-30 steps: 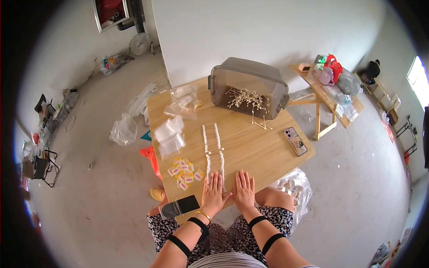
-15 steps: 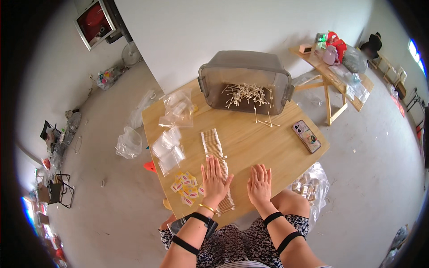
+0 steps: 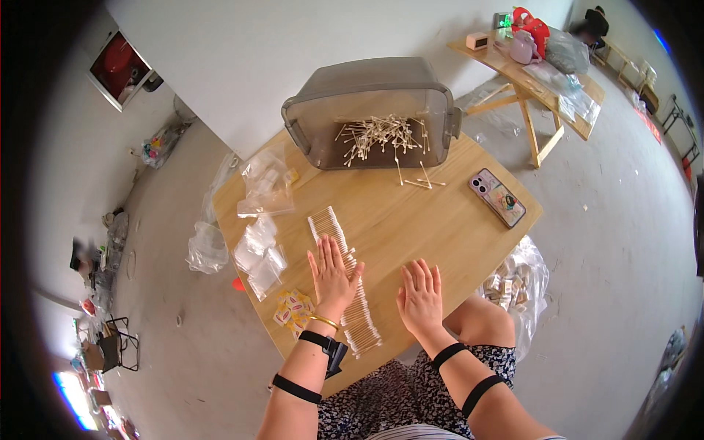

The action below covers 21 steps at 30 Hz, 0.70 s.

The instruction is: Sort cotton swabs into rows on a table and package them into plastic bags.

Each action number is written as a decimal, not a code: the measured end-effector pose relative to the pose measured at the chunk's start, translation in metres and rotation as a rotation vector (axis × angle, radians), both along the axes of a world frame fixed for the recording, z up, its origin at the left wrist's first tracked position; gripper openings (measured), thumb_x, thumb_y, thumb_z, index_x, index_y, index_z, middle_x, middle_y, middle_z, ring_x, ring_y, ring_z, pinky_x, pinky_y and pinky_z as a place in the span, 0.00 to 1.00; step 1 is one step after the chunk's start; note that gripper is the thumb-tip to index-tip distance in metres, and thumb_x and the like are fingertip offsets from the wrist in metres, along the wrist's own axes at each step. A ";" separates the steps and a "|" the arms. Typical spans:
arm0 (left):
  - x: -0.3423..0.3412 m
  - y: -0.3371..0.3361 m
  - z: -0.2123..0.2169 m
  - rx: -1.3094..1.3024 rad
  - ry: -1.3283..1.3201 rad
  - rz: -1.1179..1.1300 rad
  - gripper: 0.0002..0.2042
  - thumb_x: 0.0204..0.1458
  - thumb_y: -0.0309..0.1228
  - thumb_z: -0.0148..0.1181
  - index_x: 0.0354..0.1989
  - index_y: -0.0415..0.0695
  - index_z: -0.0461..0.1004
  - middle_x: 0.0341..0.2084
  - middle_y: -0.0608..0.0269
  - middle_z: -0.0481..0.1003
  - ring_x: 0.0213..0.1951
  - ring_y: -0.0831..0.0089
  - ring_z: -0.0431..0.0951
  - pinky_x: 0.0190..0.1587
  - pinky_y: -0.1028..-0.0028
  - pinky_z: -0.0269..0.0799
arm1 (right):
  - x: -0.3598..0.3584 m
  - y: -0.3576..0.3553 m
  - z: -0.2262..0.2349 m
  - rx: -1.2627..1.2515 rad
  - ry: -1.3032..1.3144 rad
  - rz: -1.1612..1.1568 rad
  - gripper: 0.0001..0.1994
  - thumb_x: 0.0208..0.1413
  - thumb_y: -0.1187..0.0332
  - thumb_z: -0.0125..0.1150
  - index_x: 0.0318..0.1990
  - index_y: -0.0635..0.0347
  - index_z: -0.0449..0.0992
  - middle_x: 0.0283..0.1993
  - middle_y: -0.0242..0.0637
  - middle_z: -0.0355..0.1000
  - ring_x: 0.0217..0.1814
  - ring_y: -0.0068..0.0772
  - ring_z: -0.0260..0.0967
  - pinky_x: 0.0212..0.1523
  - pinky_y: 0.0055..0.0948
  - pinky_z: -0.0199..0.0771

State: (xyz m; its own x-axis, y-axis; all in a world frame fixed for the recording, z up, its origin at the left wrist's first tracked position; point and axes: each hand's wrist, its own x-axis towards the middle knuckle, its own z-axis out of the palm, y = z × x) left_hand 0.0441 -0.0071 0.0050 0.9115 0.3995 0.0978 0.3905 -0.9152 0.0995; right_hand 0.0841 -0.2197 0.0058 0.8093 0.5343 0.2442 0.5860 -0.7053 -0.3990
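Your left hand (image 3: 334, 275) moved onto the swab row (image 3: 345, 282), fingers flat. Your right hand (image 3: 420, 297) rests open on the table (image 3: 440, 227).

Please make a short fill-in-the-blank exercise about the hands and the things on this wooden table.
1. The left hand lies flat on a long row of ____ swabs.
2. The right hand rests, palm down, on the bare ____ table.
3. The grey plastic bin lies tipped on its ____, loose swabs inside.
4. The smartphone lies to the ____ of the row.

Missing words: cotton; wooden; side; right
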 end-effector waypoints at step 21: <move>-0.091 -0.074 0.010 -0.094 0.061 -0.094 0.46 0.62 0.61 0.37 0.73 0.31 0.39 0.74 0.42 0.39 0.76 0.52 0.35 0.74 0.50 0.27 | 0.001 -0.002 -0.008 0.076 -0.057 -0.033 0.24 0.57 0.64 0.55 0.60 0.61 0.70 0.65 0.44 0.64 0.75 0.41 0.52 0.76 0.50 0.42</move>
State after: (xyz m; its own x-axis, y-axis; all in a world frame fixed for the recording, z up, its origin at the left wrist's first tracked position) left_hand -0.0467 -0.0813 0.0155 0.9485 0.3167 0.0071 0.3112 -0.9358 0.1655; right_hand 0.0847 -0.2220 -0.0026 0.8098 0.4859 0.3289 0.5862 -0.6934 -0.4189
